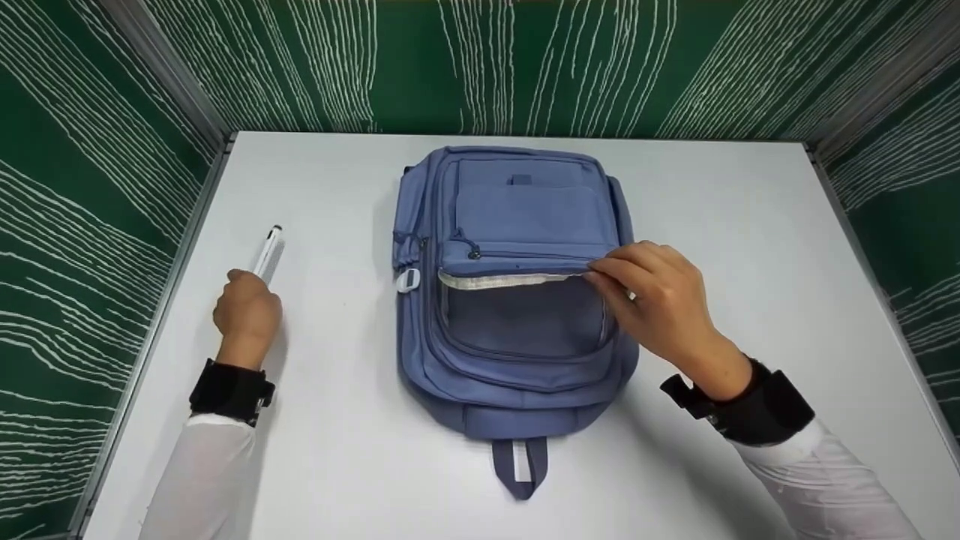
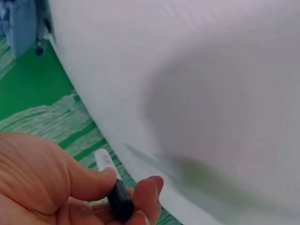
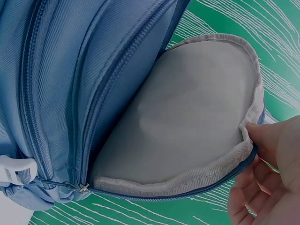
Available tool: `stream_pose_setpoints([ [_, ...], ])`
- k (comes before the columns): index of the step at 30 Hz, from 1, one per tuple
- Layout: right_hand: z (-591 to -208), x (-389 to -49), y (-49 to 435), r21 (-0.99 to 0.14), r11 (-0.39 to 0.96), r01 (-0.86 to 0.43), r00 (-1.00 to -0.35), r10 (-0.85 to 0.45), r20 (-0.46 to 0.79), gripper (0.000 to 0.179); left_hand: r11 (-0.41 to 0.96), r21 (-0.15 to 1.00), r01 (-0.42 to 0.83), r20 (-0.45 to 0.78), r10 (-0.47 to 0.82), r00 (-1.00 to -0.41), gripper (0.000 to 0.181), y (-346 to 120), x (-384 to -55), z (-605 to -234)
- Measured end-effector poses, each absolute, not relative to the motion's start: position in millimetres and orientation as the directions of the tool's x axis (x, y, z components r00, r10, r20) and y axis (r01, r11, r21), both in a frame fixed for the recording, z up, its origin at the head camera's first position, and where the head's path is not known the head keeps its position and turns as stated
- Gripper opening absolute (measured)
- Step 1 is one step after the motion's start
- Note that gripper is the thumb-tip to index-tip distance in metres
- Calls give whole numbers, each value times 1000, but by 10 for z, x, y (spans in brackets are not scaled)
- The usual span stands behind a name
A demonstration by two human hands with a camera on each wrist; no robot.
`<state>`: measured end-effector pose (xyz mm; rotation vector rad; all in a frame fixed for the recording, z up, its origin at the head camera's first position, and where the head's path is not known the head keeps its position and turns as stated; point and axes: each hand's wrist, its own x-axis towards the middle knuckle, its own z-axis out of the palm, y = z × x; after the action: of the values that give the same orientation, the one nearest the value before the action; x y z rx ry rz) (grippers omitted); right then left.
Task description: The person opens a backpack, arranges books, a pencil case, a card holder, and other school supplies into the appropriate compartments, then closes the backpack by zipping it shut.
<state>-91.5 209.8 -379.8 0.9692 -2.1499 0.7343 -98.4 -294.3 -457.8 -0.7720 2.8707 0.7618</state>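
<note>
A blue backpack (image 1: 517,412) lies on the white table with its front pocket unzipped. My right hand (image 1: 660,300) pinches the edge of the pocket flap (image 1: 517,280) and holds it lifted. In the right wrist view the flap's grey lining (image 3: 187,112) faces the camera, and the thumb and fingers of the right hand (image 3: 269,173) grip its pale bound edge. Left of the backpack, my left hand (image 1: 247,311) holds a white marker (image 1: 267,251) with a black end pointing away. The left wrist view has the marker's dark cap (image 2: 120,201) between thumb and fingers.
The white table (image 1: 337,450) has a raised metal frame along its sides. Green panels with white streaks (image 1: 420,67) stand behind it and at both sides. The backpack's top loop (image 1: 521,469) points toward the near edge, and a white buckle (image 1: 408,280) sits on its left side.
</note>
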Motion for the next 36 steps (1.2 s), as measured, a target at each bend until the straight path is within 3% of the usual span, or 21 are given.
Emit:
stream_pose_setpoints([
  [6, -3765, -942, 2081, -225, 584, -780, -522, -408, 749, 13, 807, 514, -291, 86, -387, -918, 28, -2552, -903, -4454],
  [12, -3745, -960, 2071, -232, 587, -776, -527, -400, 749, 13, 811, 585, 1, 380, -273, -884, 18, -2100, -769, -4401],
  [17, -3740, -969, 2067, -243, 583, -775, -534, -400, 744, 13, 776, 546, 315, 617, -118, -778, 15, -1807, -650, -4442],
  [22, -3730, -982, 2062, -244, 585, -773, -536, -397, 745, 11, 677, 328, 658, 811, 155, -564, 18, -1623, -621, -4508],
  [25, -3726, -986, 2061, -246, 586, -773, -538, -398, 743, 7, 605, 169, 778, 847, 314, -429, 29, -1510, -615, -4539],
  [28, -3722, -978, 2066, -246, 587, -772, -542, -404, 737, 12, 574, 59, 816, 816, 444, -371, 33, -1374, -603, -4549],
  [32, -3719, -952, 2069, -239, 592, -770, -542, -409, 734, 6, 597, 14, 802, 745, 529, -407, 32, -1200, -607, -4535],
  [36, -3720, -917, 2070, -228, 598, -768, -541, -417, 731, 11, 643, 16, 766, 702, 538, -466, 17, -1081, -653, -4516],
])
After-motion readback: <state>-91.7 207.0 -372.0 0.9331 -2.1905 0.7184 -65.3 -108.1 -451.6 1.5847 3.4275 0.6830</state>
